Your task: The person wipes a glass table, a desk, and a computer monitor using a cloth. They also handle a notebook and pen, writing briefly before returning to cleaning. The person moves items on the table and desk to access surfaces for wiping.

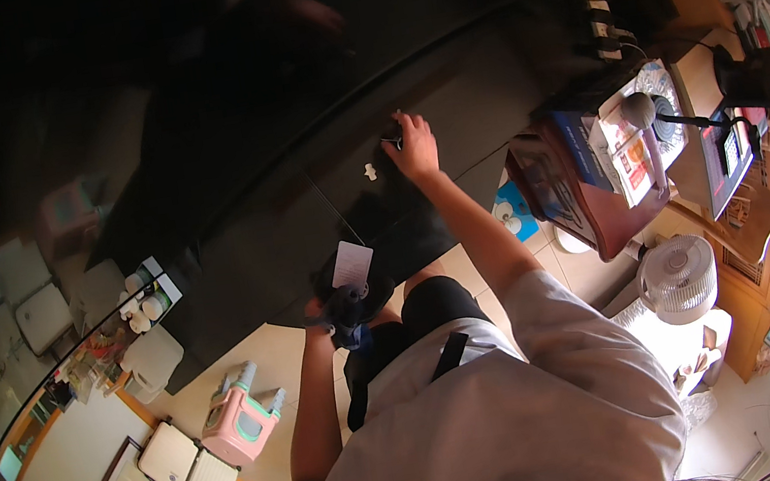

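My left hand [318,314] is at the near edge of a black glossy tabletop [246,261], close to my lap. It grips a dark blue fabric-like item [348,317] whose exact kind I cannot make out. A pale printed card [352,265] stands out above this item and seems to belong with it. My right hand [418,146] reaches farther over the tabletop, its fingers curled and its thumb apart. Between thumb and fingers shows a small dark thing [395,140] with a shiny edge; whether it is gripped is unclear. A small white cut-out piece [370,172] lies left of that hand.
On the right stand a reddish-brown case [599,223] with packets, a microphone [637,111], a laptop [726,152] and a white fan [678,279]. A power strip [601,29] lies behind. White bottles in a box [156,297] stand left, above a pink step stool [240,419].
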### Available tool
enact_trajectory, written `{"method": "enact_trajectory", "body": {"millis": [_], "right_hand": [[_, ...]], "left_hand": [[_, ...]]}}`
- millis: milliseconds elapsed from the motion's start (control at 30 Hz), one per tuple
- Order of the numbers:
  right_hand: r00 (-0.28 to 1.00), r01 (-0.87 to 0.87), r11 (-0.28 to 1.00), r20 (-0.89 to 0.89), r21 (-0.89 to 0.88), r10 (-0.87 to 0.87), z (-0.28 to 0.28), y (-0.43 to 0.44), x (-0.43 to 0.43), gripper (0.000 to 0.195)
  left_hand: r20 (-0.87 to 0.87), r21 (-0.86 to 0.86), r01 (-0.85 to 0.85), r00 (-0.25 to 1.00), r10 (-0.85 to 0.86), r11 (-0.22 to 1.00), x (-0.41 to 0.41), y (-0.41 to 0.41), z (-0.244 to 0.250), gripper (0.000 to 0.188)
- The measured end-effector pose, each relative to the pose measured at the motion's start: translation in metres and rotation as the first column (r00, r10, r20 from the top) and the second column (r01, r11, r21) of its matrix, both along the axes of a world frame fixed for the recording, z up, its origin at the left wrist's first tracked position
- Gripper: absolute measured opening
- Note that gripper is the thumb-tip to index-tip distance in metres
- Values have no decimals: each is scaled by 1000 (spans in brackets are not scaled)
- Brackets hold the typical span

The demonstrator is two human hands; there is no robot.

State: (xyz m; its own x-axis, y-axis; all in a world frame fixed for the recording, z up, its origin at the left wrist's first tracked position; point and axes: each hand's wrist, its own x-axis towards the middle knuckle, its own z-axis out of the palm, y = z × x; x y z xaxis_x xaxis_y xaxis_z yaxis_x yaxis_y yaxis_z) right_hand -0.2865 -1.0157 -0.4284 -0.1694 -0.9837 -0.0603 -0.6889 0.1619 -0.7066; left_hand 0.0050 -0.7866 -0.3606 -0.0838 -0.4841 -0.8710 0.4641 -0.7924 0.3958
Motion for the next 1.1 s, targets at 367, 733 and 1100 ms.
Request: {"method": "enact_trajectory", "body": {"millis": [367, 733, 1100], "right_hand": [[847, 84, 993, 519, 78, -113, 12, 75, 9, 27], [798, -309, 921, 592, 237, 116, 149, 180, 87, 27], [881, 212, 977, 431, 3, -193, 26, 92, 87, 22]], "left_hand": [[-549, 179, -189, 795, 257, 966, 17, 30, -11, 53], [-340, 23, -331, 885, 319, 943, -2, 37, -70, 49], [998, -46, 708, -3, 69, 704, 73, 66, -60, 55]]}}
